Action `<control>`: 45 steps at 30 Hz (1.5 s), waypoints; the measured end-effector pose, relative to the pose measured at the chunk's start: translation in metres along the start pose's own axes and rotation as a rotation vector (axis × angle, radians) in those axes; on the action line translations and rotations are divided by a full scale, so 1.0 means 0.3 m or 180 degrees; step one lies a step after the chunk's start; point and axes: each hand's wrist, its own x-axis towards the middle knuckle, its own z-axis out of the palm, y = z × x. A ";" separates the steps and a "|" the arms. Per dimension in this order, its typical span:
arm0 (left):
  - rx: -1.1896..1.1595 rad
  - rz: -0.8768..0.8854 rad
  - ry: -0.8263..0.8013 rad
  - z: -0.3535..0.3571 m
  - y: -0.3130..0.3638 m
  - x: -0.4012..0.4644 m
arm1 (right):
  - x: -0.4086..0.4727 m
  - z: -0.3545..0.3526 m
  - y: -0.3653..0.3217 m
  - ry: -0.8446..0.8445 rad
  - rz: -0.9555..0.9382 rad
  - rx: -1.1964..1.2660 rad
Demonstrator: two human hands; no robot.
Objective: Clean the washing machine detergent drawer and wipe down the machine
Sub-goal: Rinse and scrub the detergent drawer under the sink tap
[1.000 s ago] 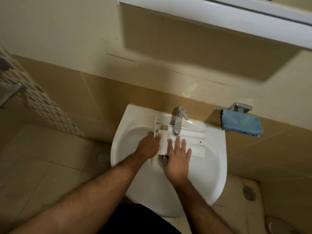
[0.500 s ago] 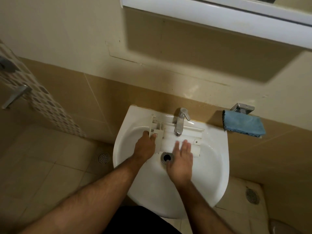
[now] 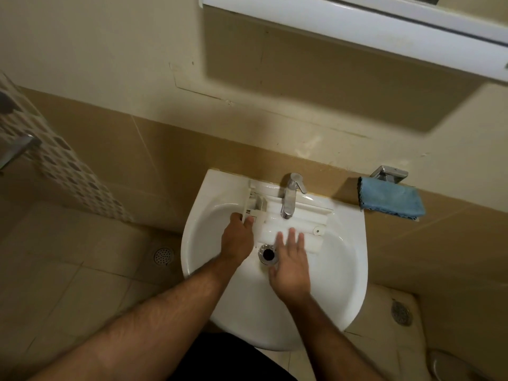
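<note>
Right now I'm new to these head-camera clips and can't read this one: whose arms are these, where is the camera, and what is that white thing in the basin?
The camera sits on the person's head, looking forward and down, so the two bare arms are their own. Below is a white sink with a chrome tap. Lying across the basin under the tap is a white plastic detergent drawer from a washing machine. The left hand grips its left end; the right hand lies flat, fingers straight, on its long front part. A blue cloth hangs on a wall holder to the right, untouched.
</note>
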 end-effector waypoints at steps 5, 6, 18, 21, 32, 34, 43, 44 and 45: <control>0.0025 0.0115 -0.0009 -0.019 0.006 0.013 | 0.020 -0.006 -0.083 -0.0168 -0.0581 0.0027; -0.0003 0.0112 -0.0032 -0.025 0.004 0.016 | 0.013 -0.011 -0.056 -0.0058 -0.0590 0.0044; -0.0301 -0.0178 -0.0071 -0.128 -0.087 0.058 | 0.163 -0.101 -0.042 0.0637 0.3131 0.4527; -0.0194 -0.0117 -0.0069 -0.182 -0.105 0.067 | 0.200 -0.066 -0.099 0.0602 0.3425 0.4319; -0.0122 -0.0387 -0.1089 -0.256 -0.091 0.105 | 0.199 -0.045 -0.127 0.1045 0.3916 0.4190; -0.0113 -0.0389 -0.1493 -0.244 -0.087 0.101 | 0.208 -0.043 -0.133 0.1241 0.4026 0.4284; 0.0355 0.0031 -0.1576 -0.325 0.005 0.178 | 0.220 -0.066 -0.237 0.0070 0.3699 0.5653; 0.0367 0.0044 -0.1578 -0.321 0.012 0.175 | 0.222 -0.070 -0.234 0.0064 0.3675 0.5700; 0.0362 0.0024 -0.1599 -0.311 0.016 0.170 | 0.223 -0.077 -0.232 0.0191 0.3685 0.5711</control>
